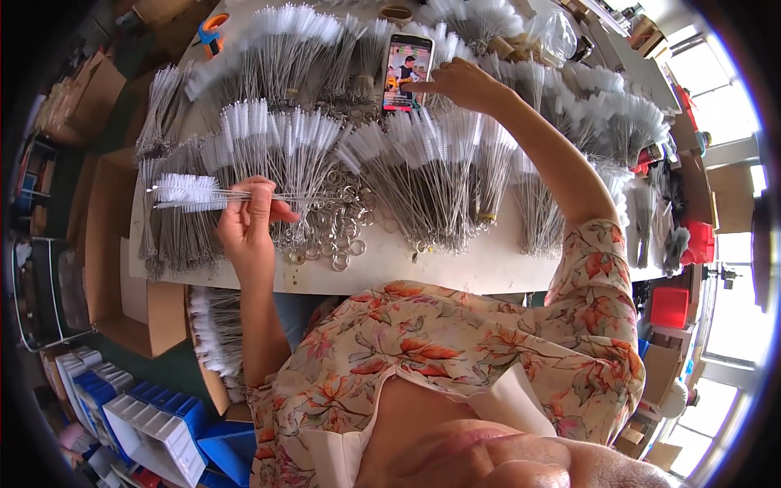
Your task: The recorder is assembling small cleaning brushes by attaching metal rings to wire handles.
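My left hand is closed round a small bunch of white-bristled wire brushes, held sideways over the table with the bristles pointing left. Their thin wire stems run out to the right, above a heap of metal split rings. Further off, my right hand reaches over to a smartphone with its index finger stretched out at the lit screen. It holds nothing. The phone leans among the brushes and shows a picture of a person. Many more bundled brushes stand or lie around both hands.
The white table curves along its front edge. An orange and blue ring-shaped tool lies at the far left, a clear plastic bag at the back. Left of the table are a cardboard box and blue and white bins; red bins stand right.
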